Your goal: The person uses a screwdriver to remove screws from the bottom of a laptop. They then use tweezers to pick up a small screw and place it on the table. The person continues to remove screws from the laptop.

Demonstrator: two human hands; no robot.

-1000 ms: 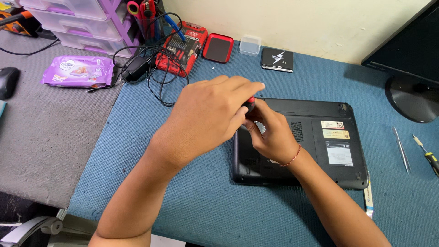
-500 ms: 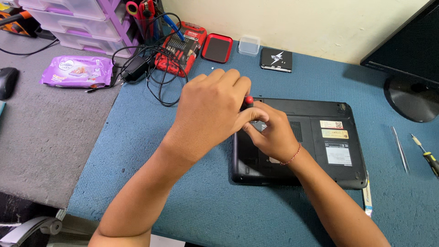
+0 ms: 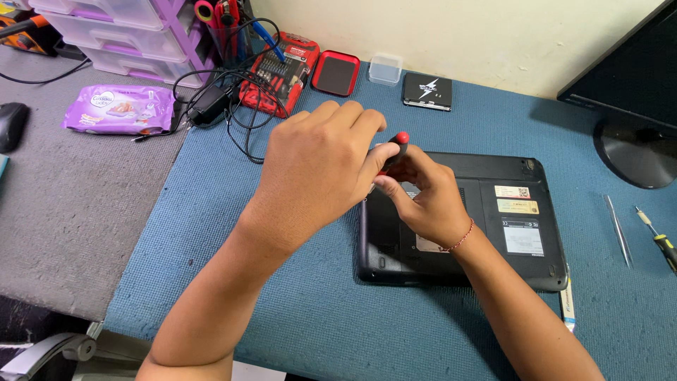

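Observation:
A black laptop (image 3: 508, 219) lies upside down on the blue mat (image 3: 317, 310), its labelled underside facing up. A small screwdriver with a red cap (image 3: 399, 144) stands roughly upright over the laptop's left part. My left hand (image 3: 317, 169) curls around the handle's top, fingertips at the red cap. Under it, my right hand (image 3: 423, 201) pinches the shaft lower down and rests on the laptop. A red thread bracelet circles my right wrist. The screwdriver tip is hidden behind my fingers.
A red bit set (image 3: 282, 70), a red-rimmed tray (image 3: 336, 73), a clear box (image 3: 386, 68) and a black drive (image 3: 427, 92) sit at the back. Cables and a charger (image 3: 211, 106) lie left. A monitor stand (image 3: 638, 152), a metal pry tool (image 3: 619, 230) and another screwdriver (image 3: 659, 243) are right.
My left hand has shifted slightly on the red cap, its fingers rotating around the handle. The right hand stays on the laptop at the shaft.

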